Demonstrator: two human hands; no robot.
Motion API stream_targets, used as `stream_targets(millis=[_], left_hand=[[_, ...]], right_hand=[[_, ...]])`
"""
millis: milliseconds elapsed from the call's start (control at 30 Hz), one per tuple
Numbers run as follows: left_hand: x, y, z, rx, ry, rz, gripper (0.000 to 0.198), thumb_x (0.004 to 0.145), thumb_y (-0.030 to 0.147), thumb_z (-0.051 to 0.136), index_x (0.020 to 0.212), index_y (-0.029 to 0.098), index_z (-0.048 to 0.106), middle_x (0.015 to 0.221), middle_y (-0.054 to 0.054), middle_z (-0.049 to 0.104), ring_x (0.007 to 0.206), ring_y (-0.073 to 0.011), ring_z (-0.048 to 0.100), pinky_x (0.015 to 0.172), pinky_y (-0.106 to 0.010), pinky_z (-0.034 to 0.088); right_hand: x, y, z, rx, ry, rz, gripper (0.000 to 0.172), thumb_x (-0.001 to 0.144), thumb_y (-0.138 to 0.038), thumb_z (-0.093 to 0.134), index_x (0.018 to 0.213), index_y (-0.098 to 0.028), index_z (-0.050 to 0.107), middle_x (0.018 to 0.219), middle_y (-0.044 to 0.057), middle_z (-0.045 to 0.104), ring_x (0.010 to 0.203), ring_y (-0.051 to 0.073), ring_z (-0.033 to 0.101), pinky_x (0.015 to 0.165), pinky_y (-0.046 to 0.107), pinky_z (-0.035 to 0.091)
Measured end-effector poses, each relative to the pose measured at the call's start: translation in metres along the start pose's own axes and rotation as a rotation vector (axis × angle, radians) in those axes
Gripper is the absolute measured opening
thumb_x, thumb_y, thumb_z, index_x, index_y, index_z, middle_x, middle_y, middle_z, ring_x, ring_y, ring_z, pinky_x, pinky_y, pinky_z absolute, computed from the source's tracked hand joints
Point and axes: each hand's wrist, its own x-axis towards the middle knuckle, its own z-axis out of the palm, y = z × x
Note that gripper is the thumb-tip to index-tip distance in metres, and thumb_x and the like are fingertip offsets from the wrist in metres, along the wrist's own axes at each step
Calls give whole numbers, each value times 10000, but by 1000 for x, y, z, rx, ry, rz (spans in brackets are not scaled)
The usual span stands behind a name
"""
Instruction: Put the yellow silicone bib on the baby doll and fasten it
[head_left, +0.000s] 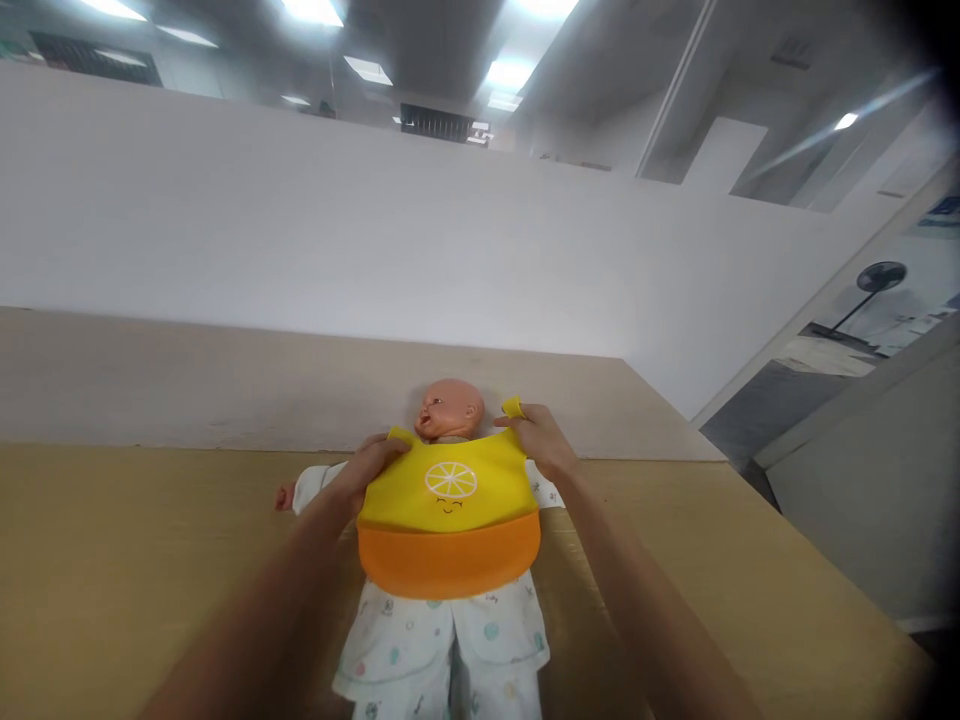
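White wall (300, 230) rises behind a paler board (225, 385) along the far side of a tan tabletop (112, 570), and through an opening off to the right stands a floor fan (874, 285). A baby doll (450, 410) lies on its back on the tabletop, its head close to the paler board and turned toward the left of the view, its legs running out of the bottom of the frame. It wears white patterned pyjamas (442, 640). A silicone bib (448, 500) lies over its chest, yellow above with a printed lemon slice (451, 480) and an orange pocket (448, 560) along the lower edge. The left hand (367, 475) is mostly closed, its fingers curled over the bib's upper corner beside the doll's neck. The right hand (540, 440) is just as nearly closed, pinching the opposite strap, whose yellow tip (512, 406) stands up past the fingers just beside the doll's head. The two strap ends sit on either side of the neck, apart. Both forearms reach in from the bottom edge, with wide tabletop outward on each side and only a short stretch up to the paler board. The doll's small hand (283, 497) lies out to the left, near the left hand.
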Motion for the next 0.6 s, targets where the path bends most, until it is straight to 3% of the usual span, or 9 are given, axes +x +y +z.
stream_targets(millis=[100, 233, 433, 533, 600], left_hand=[[-25, 13, 5, -45, -56, 2, 290, 640, 283, 757, 858, 191, 590, 680, 18, 654, 603, -157, 624, 540, -244, 481], [-59, 31, 10, -73, -91, 87, 244, 667, 279, 752, 843, 183, 613, 678, 9, 669, 571, -155, 627, 501, -233, 484], [-113, 53, 16, -88, -186, 200, 202, 673, 238, 754, 834, 175, 649, 680, -2, 688, 549, -159, 636, 500, -239, 507], [-126, 57, 16, -72, -190, 225, 223, 676, 260, 762, 853, 178, 654, 686, -3, 686, 559, -159, 634, 513, -240, 506], [-120, 54, 15, -44, -157, 242, 247, 685, 285, 756, 885, 186, 650, 695, 4, 681, 566, -154, 627, 521, -238, 495]], right_hand=[[-23, -22, -9, 37, -83, -24, 152, 643, -267, 648, 666, -143, 563, 579, -35, 489, 542, 89, 424, 502, 226, 305], [-61, -47, -27, 81, -109, -99, 176, 700, -283, 613, 760, -129, 670, 671, -10, 598, 586, 95, 491, 521, 215, 330], [-124, -87, -51, 244, -100, -70, 405, 745, -323, 634, 1104, -137, 671, 853, 90, 728, 661, 172, 649, 588, 262, 478], [-137, -99, -54, 246, -55, -160, 418, 742, -338, 666, 1115, -149, 658, 1058, 131, 710, 747, 194, 682, 599, 266, 501], [-130, -100, -51, 210, -65, -184, 399, 756, -347, 654, 1097, -139, 656, 1088, 151, 698, 804, 216, 692, 603, 269, 508]])
